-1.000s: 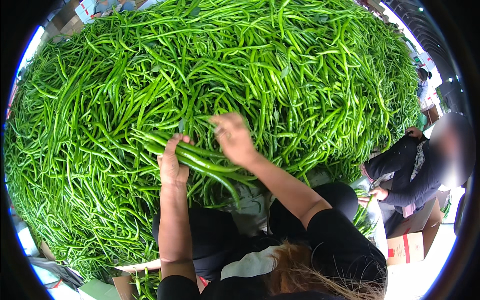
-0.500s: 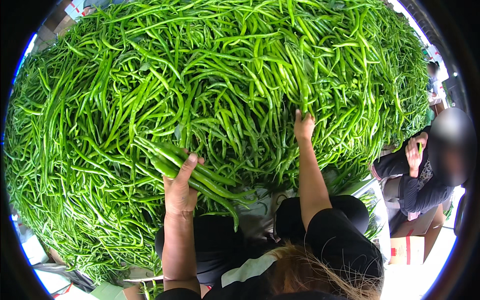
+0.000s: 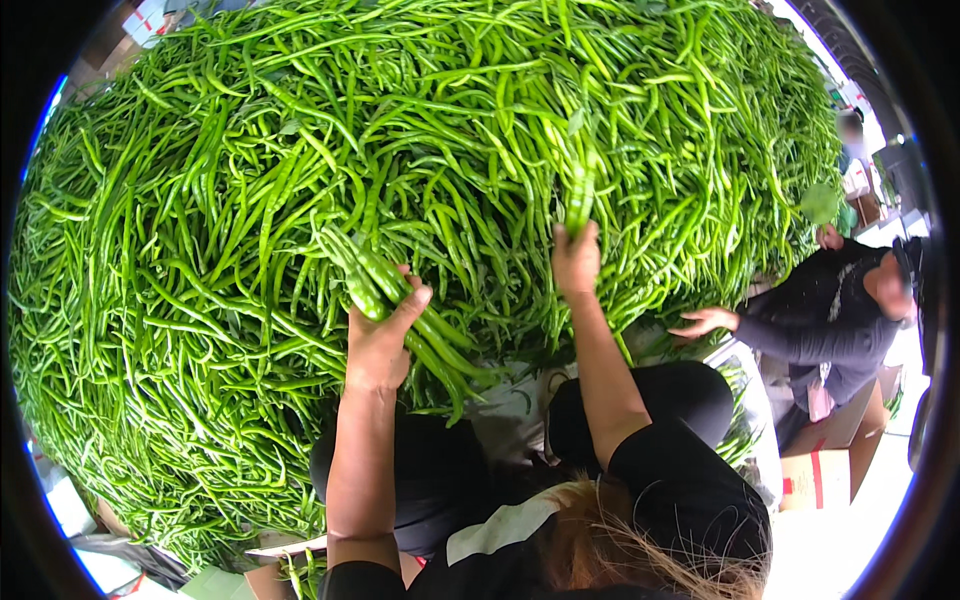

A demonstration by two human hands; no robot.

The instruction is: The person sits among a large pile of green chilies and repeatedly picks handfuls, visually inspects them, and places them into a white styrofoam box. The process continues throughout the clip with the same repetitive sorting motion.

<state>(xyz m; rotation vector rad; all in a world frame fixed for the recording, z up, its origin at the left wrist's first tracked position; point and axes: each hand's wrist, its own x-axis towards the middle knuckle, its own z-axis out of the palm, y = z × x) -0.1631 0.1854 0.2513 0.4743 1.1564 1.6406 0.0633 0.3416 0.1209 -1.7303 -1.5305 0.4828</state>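
Your left hand (image 3: 378, 345) is clasping green peppers (image 3: 383, 272), your right hand (image 3: 577, 258) gripping more peppers (image 3: 579, 195); you're seemingly gathering, next needing steady grips.

Bright light glints off the peppers (image 3: 215, 335); gaps among them fall dark. The lower right burns out to white, while the trousers (image 3: 672, 400) sink to near-black. Toward the black fisheye rim, edges bend, with blue fringing at left.

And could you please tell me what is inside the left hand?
Several long green peppers extend beyond both sides of the left hand; its grip partly covers their middles.
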